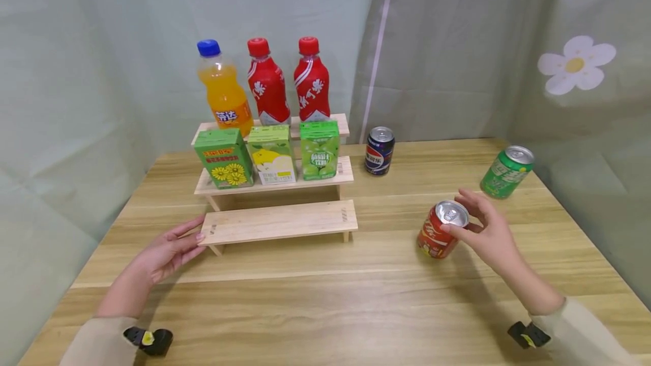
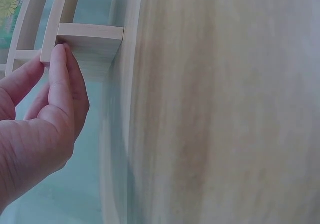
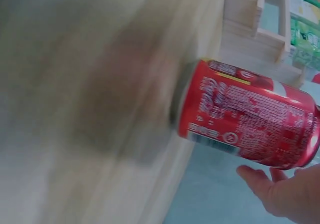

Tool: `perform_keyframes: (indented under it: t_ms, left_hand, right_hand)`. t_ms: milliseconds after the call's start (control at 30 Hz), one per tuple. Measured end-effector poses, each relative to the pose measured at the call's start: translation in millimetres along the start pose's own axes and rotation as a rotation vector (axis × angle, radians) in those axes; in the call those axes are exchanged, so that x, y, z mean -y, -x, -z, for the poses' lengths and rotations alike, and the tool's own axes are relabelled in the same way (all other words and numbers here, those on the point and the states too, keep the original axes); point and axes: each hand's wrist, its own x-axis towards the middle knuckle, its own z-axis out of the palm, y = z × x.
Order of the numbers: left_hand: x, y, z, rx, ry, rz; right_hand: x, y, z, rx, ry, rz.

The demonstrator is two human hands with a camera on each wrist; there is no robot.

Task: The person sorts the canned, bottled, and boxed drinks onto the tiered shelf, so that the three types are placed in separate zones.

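My left hand pinches the left end of the lowest step of a wooden tiered shelf. In the left wrist view the fingertips lie under the board, by its leg. My right hand holds a red cola can near its top, thumb at the silver rim and fingers round the far side. The can leans slightly; the right wrist view shows its printed side, with its base close to the table. To the right of that hand stands a green soda can.
Three juice cartons line the shelf's middle step. On its top step stand an orange soda bottle and two red bottles. A dark blue cola can is right of the shelf. Curtains surround the wooden table.
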Motion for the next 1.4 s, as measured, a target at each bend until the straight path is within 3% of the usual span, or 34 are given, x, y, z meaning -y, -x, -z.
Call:
perform_keyframes:
  t_ms: [333,500,700,1033,1400]
  left_hand:
    - [-1.7,1.8,-1.1,0.003,0.022,-0.008]
    - [0.2,1.7,-2.1,0.021,0.016,-0.013]
    - [1.0,1.3,-2.4,0.006,0.021,-0.010]
    - [0.8,1.2,-3.1,0.001,0.014,-0.009]
    - [-0.1,3.3,-3.7,-0.028,-0.003,-0.017]
  right_hand:
    - [-9.0,7.9,-10.3,0.016,-0.071,-0.064]
    - [-14.8,10.4,-11.8,0.047,-0.058,-0.070]
    - [-16.8,9.7,-12.4,0.022,-0.042,-0.075]
    - [-7.1,11.9,-13.0,0.015,-0.017,-0.144]
    - [13.5,7.6,-24.9,0.056,0.007,-0.113]
